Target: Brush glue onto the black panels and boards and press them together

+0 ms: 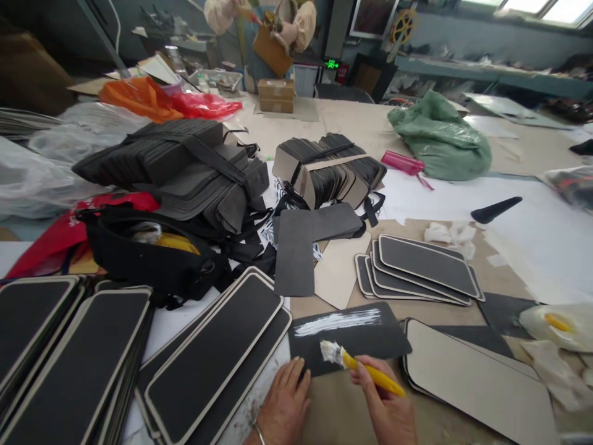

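Note:
My right hand (386, 398) is closed around the yellow handle of a paintbrush (370, 371). White paste coats the bristles, which are just over a dark rectangular panel (343, 346). A broad white streak (338, 321) runs along the panel's far half. My left hand (285, 398) lies with fingers stretched out at the panel's near left corner, touching it. Right of the panel is a stack of boards with pale beige faces up (477, 377). Left of my left hand, dark boards with pale borders (217, 352) overlap each other.
More bordered boards stand stacked at left (106, 334) and right (421, 266). Behind are strapped bundles of dark pieces (328, 167), a black bag (152, 253), a green plastic bag (440, 136) and a pink pouch (402, 162). Across the table, a person (264, 37) holds a brown piece.

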Demonstrator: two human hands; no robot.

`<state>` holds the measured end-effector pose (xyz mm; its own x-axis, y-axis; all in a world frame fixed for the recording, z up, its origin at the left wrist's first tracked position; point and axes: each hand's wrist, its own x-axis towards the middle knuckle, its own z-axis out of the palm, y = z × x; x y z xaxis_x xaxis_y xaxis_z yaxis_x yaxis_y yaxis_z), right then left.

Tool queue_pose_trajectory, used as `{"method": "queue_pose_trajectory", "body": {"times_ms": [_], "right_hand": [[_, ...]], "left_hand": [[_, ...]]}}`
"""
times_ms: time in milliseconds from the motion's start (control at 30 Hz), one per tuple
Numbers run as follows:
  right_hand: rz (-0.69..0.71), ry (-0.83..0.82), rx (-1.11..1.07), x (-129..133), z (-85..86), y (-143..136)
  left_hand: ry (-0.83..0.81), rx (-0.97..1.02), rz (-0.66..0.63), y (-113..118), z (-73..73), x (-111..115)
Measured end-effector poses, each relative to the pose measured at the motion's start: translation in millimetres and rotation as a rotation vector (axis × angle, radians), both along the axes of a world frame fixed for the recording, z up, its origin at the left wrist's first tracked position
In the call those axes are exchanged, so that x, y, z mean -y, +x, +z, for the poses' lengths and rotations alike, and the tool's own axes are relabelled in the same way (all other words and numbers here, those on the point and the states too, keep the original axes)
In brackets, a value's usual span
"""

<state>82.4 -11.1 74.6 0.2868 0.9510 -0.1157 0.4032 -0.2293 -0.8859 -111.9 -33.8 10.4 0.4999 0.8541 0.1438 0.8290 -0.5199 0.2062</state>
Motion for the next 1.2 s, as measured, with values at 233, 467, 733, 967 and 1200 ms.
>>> {"method": "queue_pose_trajectory", "body": {"times_ms": [233, 467, 733, 967, 1200], "right_hand": [[0.093, -0.062, -0.148, 17.0, -19.9, -35.3], [-0.074, -0.011, 0.094, 11.2, -25.9, 11.0], [-0.106, 0.169, 0.499, -1.4, -0.8, 67.1], [0.384, 0.527, 0.334, -9.7, -0.5, -24.2], [0.818, 0.605, 0.321, 0.9, -10.7, -51.1]], "left_hand": [[0.166, 0.105, 0.023, -17.1, -4.1, 10.2], [0.183, 0.123, -0.02, -21.4, -11.3, 11.1], [0.127, 0.158, -0.012, -19.9, -7.2, 11.4], [0.102, 0.171, 0.004, -20.4, -3.9, 14.2], [0.117, 0.16, 0.018, -22.0, -11.9, 17.9]]}}
